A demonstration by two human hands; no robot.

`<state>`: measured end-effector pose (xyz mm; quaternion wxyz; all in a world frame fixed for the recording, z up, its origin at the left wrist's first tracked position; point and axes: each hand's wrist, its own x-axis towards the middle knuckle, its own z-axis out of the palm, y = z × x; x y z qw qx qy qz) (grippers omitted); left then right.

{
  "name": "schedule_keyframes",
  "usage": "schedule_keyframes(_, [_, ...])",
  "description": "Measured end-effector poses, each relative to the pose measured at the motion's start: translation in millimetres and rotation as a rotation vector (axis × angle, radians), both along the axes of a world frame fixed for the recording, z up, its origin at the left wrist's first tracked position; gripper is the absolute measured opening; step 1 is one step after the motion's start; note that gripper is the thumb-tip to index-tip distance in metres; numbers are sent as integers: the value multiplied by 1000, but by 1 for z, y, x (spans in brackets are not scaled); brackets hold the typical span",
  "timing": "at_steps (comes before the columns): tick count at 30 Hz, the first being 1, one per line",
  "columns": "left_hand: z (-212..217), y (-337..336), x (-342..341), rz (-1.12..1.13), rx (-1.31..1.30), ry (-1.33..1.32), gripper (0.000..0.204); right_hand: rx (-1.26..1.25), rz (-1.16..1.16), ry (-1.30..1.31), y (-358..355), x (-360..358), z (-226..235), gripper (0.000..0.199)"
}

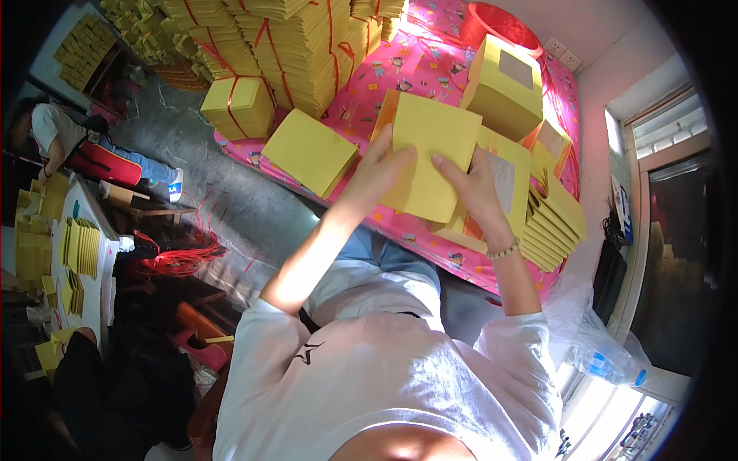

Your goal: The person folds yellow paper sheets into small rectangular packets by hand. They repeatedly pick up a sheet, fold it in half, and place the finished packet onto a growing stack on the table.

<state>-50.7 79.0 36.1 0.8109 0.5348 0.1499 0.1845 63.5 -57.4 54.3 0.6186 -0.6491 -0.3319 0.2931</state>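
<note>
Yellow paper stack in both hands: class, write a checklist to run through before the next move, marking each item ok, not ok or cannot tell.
1. Left hand grips the yellow paper stack: ok.
2. Right hand presses on its face: ok.
3. Stack's sheets squared up: cannot tell.
4. Loose stack lies apart, left of the hands: ok.
5. Pink cloth bare directly below the hands: cannot tell.
</note>
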Motion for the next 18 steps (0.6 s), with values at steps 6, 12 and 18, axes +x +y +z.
schedule_keyframes(6, [-6, -22, -11, 108, 245, -202, 35, 86, 39, -99, -11, -7, -4, 47])
schedule_keyframes(12, [-2, -29, -20, 155, 340, -191, 36, 156, 73, -22, -19, -15, 3, 48])
schedule_keyframes(18, [2, -29, -22, 122, 294, -195, 35, 137, 70, -75, -22, -17, 5, 49])
